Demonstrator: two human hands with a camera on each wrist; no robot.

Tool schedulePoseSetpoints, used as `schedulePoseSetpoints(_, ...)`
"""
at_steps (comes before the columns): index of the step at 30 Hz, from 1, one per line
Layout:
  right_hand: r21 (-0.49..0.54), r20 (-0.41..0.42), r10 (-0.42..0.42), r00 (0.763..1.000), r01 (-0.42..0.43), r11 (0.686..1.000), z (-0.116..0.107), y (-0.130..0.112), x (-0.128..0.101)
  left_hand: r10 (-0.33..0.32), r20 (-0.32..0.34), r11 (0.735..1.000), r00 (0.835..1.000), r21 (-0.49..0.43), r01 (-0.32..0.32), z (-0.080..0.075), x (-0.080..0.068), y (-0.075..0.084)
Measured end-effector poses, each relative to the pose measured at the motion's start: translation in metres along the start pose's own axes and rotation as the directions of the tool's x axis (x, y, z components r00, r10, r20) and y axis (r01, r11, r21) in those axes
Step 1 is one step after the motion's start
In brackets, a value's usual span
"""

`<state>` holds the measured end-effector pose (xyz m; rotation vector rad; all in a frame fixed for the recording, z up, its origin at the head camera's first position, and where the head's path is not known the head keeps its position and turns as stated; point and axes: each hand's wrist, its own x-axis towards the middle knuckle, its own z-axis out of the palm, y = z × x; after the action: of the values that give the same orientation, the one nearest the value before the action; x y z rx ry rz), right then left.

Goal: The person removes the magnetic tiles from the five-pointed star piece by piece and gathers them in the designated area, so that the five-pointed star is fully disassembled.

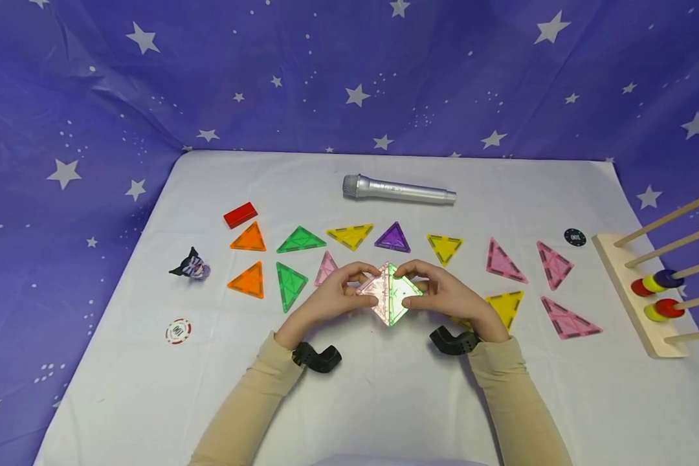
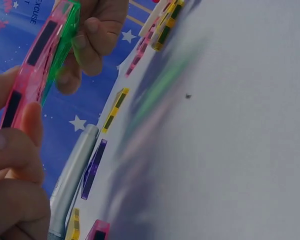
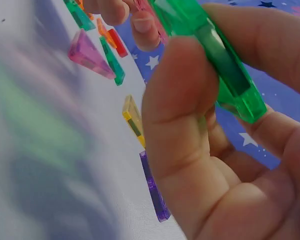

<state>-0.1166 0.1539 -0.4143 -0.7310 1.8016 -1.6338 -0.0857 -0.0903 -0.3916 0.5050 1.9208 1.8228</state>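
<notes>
Hands above the desk [image 1: 384, 401] centre | your left hand [image 1: 332, 299] pinches the pink triangle tile [image 1: 375, 291] | your right hand [image 1: 445, 294] pinches the green triangle tile [image 1: 404, 292] | tiles meet edge-to-edge between both grips, seam running away from you

My hands meet over the middle of the table, tiles spread around them.

My left hand [image 1: 332, 299] and right hand [image 1: 448, 294] hold two triangle tiles [image 1: 390, 294] joined edge to edge, raised just above the tablecloth [image 1: 384, 388]. Behind them a row of loose triangle tiles [image 1: 349, 236] runs left to right, and behind that row lies the microphone [image 1: 399, 190], head to the left. A small block [image 1: 240, 215] sits at the row's left end; farther left stands a little figurine [image 1: 190, 266], with a poker chip [image 1: 178, 331] in front of it. More triangles [image 1: 565, 319] lie to my right, then a second chip [image 1: 575, 237] and, at the table's right edge, the peg rack [image 1: 637, 294] with rings on its pegs.
</notes>
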Motion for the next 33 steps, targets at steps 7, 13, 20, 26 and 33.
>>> schedulePoseSetpoints(7,-0.005,0.037,-0.016,0.999,0.016,1.0,0.0,0.0,0.0,-0.001,0.01,1.0,1.0,-0.004,0.001,-0.004,0.002,-0.018)
schedulePoseSetpoints(13,-0.104,0.007,-0.004,1.0,0.004,0.995,-0.011,0.0,-0.008,0.028,-0.039,0.999,0.999,0.036,-0.026,-0.013,-0.002,-0.027)
schedulePoseSetpoints(20,-0.158,-0.093,0.009,0.996,-0.024,0.987,-0.025,-0.007,-0.017,0.01,-0.053,0.998,0.999,0.066,-0.006,-0.026,-0.019,-0.028)
schedulePoseSetpoints(26,-0.267,-0.159,0.08,0.984,-0.121,0.956,-0.012,-0.007,-0.01,-0.025,-0.007,0.989,1.0,0.144,0.026,-0.018,-0.023,-0.028)
schedulePoseSetpoints(33,-0.321,-0.219,0.119,0.968,-0.187,0.929,-0.004,0.009,-0.002,0.005,0.02,0.936,1.0,0.353,-0.012,0.006,-0.02,-0.04)
